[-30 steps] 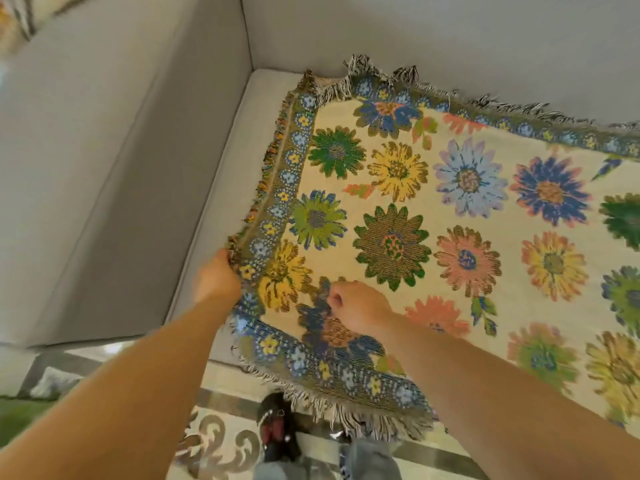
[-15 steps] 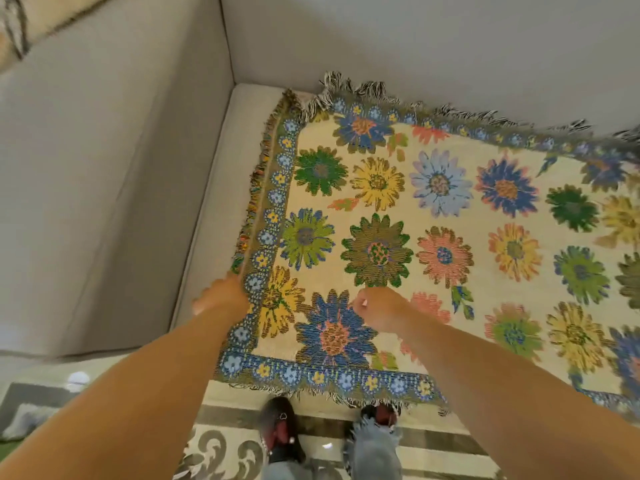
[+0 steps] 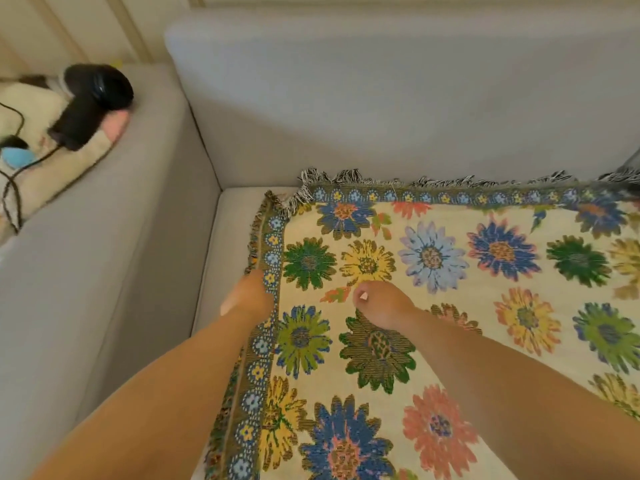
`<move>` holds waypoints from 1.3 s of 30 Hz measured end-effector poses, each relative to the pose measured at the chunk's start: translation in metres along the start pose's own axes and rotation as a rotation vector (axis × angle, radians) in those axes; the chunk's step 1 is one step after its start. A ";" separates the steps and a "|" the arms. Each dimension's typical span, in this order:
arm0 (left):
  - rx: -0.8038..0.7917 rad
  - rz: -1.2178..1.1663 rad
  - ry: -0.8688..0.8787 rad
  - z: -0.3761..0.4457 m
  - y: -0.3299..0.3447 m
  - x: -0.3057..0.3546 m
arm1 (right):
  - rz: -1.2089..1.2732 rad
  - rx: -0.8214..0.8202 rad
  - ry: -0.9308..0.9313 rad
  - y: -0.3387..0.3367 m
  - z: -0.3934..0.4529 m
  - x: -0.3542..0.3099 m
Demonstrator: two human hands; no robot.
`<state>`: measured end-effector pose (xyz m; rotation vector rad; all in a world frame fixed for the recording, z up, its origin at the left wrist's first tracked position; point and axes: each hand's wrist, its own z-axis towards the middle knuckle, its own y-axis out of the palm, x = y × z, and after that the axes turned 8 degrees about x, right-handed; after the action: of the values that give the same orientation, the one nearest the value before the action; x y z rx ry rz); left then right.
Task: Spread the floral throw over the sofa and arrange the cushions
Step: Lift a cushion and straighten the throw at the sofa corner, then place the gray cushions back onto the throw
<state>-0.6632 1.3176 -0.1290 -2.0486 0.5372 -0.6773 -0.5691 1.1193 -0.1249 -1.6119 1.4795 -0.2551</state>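
Both hands have slid farther up the woven cream throw with its multicoloured daisies and blue fringed border [image 3: 450,306], away from the front hem and toward the back corner, and the view has tipped up off the floor. That throw lies flat on the seat of the pale grey fabric sofa [image 3: 381,98], its fringe just short of the backrest and a bare strip of seat left beside the armrest. The left hand [image 3: 247,297] rests on the side border; whether its fingers pinch the edge cannot be told. The right hand [image 3: 381,308] presses on the cloth with fingers curled together, holding nothing visible. This looks like the smoothing stage. Next, the edge probably needs drawing toward the armrest. No cushions show; a black hairdryer [image 3: 91,102] sits on the armrest.
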 end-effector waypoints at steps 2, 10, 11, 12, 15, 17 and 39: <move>0.053 0.019 0.021 0.026 0.000 0.011 | 0.063 0.027 0.014 -0.003 0.025 0.001; 0.143 0.461 0.441 0.144 0.027 0.058 | 0.105 0.065 0.063 0.013 0.123 0.014; 0.148 0.510 0.490 0.151 0.028 0.063 | 0.095 0.065 0.062 0.016 0.126 0.014; 0.143 0.565 0.556 0.164 0.034 0.067 | 0.090 0.065 0.057 0.019 0.136 0.015; 0.150 0.717 0.772 0.195 0.051 0.080 | 0.086 0.088 0.060 0.031 0.161 0.015; 0.129 0.821 0.834 0.216 0.059 0.082 | 0.098 0.107 0.060 0.037 0.177 0.014; -0.293 0.191 0.399 -0.034 -0.049 0.200 | 0.859 0.375 0.338 -0.144 -0.082 0.034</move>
<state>-0.5278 1.2017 -0.0200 -2.0983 1.1038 -0.9424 -0.5162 1.0333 0.0111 -0.5620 2.0916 -0.2900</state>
